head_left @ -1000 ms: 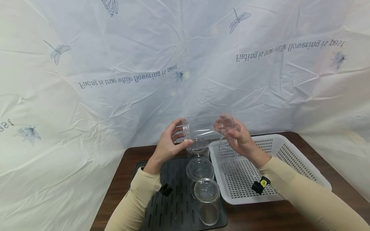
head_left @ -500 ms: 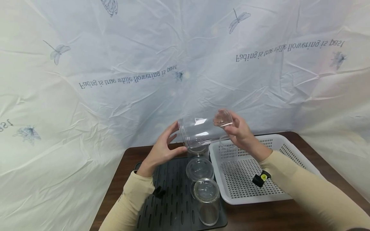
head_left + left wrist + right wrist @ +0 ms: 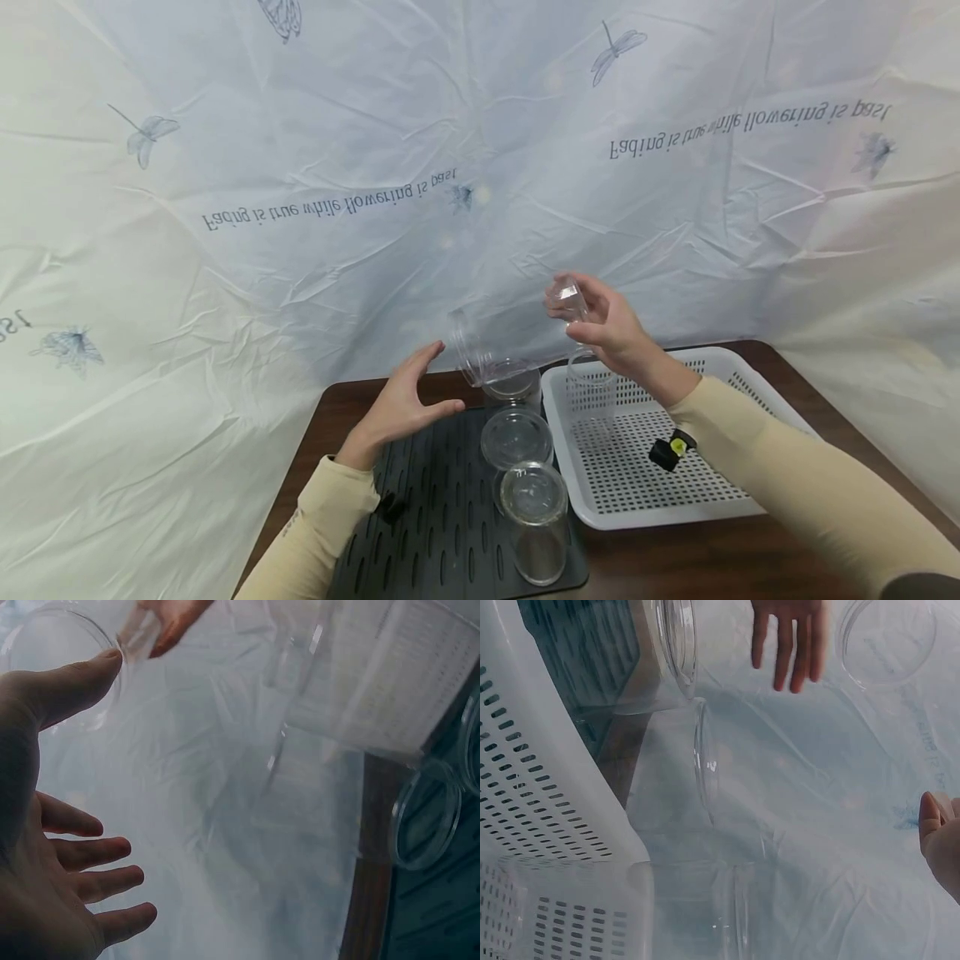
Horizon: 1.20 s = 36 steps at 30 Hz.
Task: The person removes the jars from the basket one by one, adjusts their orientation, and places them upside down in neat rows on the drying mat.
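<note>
In the head view a clear plastic jar [image 3: 498,333] lies tilted on its side in the air. My right hand [image 3: 615,333] holds it near its base, seen through the clear wall. The jar's rim faces left, towards my left hand [image 3: 401,396], which is spread with thumb and fingers apart, just off the rim. In the left wrist view the fingers [image 3: 105,877] are straight and hold nothing; the jar's round rim [image 3: 122,690] overlaps the thumb there. Along the mat below stand three similar lidded jars, the nearest jar [image 3: 536,500] at the front.
A white perforated basket [image 3: 675,518] stands on the right, with another clear jar [image 3: 592,404] upright at its left side. The black ribbed mat [image 3: 442,508] lies on a dark wooden table [image 3: 660,567]. A pale printed sheet [image 3: 300,275] hangs right behind the table.
My left hand has let go of the jar's rim and moved left and down. The jar stays in my right hand, turned on its side and shifted slightly up and left.
</note>
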{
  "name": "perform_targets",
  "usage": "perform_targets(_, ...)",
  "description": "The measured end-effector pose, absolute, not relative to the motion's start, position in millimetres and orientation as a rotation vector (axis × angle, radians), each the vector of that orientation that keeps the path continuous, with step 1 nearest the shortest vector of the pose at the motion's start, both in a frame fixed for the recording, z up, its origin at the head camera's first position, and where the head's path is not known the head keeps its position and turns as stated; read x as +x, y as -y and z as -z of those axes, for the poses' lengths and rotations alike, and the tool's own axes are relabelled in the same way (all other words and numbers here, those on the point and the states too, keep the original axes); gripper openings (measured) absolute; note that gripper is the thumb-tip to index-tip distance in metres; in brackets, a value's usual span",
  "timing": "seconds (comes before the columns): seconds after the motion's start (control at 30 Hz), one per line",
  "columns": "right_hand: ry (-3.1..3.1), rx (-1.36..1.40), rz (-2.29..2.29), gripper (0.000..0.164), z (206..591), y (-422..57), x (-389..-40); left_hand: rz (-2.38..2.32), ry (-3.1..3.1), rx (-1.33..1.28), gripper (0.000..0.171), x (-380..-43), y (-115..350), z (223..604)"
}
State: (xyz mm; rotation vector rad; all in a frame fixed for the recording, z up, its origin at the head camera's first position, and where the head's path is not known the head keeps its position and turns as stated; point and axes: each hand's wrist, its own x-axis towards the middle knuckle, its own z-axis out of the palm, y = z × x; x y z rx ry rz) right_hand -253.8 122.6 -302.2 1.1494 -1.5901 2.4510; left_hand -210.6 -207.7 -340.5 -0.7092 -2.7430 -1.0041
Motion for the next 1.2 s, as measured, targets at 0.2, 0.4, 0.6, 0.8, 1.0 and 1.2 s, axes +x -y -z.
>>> perform_targets(0.2,1.704,1.168,-2.347,0.079,296.6,-119.4,-255.7,0.9,2.842,-0.618,0.1,-213.2,215.4,351.6)
perform_targets(0.4,1.821,1.192,-2.256,0.093,287.4,-114.2,-257.3,0.835,2.92,-0.582,0.103,-219.2,226.0,366.1)
perform_targets(0.6,2.042,1.183,-2.065,0.091,277.2,-105.9,-259.7,0.763,3.002,-0.565,0.102,-228.1,240.0,388.8)
perform_targets(0.8,2.227,1.227,-1.821,0.086,269.9,-93.6,-260.8,0.692,3.066,-0.565,0.102,-233.3,251.3,409.7)
perform_targets(1.0,2.382,1.252,-1.517,0.085,265.9,-79.1,-261.3,0.665,3.108,-0.579,0.101,-235.6,257.0,426.7)
perform_targets(1.2,2.457,1.303,-1.322,0.089,262.2,-63.3,-262.9,0.639,3.124,-0.613,0.104,-236.7,261.5,441.9)
